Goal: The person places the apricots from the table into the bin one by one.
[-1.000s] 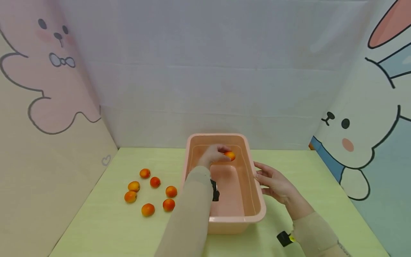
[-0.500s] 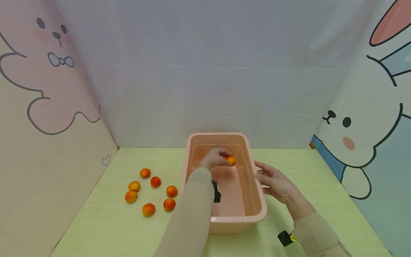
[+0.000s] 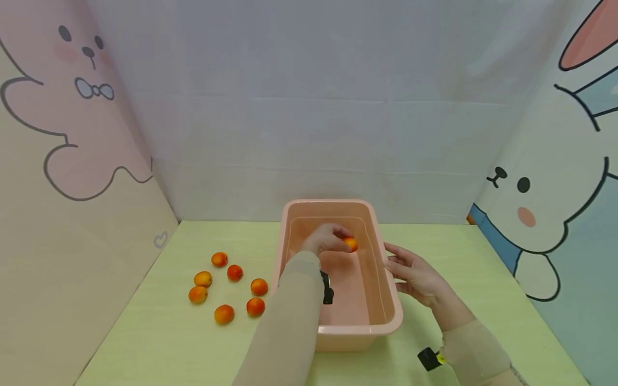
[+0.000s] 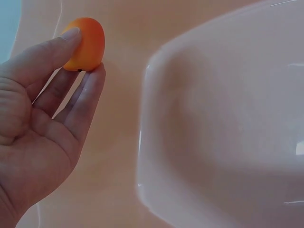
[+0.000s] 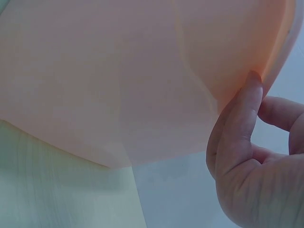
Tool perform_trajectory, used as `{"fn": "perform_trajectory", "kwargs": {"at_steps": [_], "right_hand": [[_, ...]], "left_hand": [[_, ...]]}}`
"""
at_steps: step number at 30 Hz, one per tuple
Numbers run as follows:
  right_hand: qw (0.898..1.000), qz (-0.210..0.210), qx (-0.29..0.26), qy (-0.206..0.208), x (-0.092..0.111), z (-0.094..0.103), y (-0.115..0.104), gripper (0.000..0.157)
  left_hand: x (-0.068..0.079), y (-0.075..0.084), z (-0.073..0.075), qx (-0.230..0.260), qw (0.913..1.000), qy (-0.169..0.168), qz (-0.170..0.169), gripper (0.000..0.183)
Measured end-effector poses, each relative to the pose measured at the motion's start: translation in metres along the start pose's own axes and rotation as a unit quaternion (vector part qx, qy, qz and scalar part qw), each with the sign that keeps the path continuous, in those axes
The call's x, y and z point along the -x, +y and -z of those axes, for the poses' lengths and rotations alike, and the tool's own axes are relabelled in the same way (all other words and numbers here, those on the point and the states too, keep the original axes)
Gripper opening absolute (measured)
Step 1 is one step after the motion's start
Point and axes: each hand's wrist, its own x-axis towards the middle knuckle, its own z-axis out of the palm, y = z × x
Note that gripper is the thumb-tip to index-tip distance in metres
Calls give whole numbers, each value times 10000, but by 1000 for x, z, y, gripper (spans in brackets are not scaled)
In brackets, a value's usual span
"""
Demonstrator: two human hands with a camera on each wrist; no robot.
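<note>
A small, smooth orange fruit with a dark spot at one end sits between the thumb and fingertips of my left hand. That hand is inside a pink plastic basin, above its floor. The left wrist view shows the thumb on one side of the fruit and the fingers under it. At the basin's right side, my right hand holds the rim. In the right wrist view, fingers of it press the outer wall just below the rim. My left forearm covers part of the basin's left side.
Several similar orange to red fruits lie scattered on the pale green table, left of the basin. Behind the table hangs a white cloth. Cartoon-printed panels flank both sides.
My left hand has sunk a little into the basin and shifted slightly right with the fruit. The right hand stays at the rim.
</note>
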Motion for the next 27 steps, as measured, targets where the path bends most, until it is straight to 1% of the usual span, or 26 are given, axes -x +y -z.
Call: {"fn": "perform_trajectory", "kwargs": {"at_steps": [3,6,10,14,17,23,25,27], "right_hand": [[10000,-13,25,8,0,-1,0,63],[10000,-31,51,20,0,-1,1,63],[10000,-26,17,-1,0,-2,1,63],[10000,-10,-46,-60,0,-1,1,62],[10000,21,-52,-79,0,0,1,62],[10000,-1,-65,4,-1,1,1,62],[10000,9,-45,-10,-2,1,2,62],[10000,25,-14,-18,-2,1,2,62]], "left_hand": [[1,1,0,140,9998,-153,67,37],[2,3,1,173,9995,-229,154,40],[2,5,2,99,9997,-143,169,38],[2,11,3,-2,10000,43,-18,38],[2,21,5,43,9997,158,-205,40],[5,50,11,594,9960,368,-551,43],[7,58,14,549,9951,448,-686,44],[8,66,17,475,9943,445,-850,46]]}}
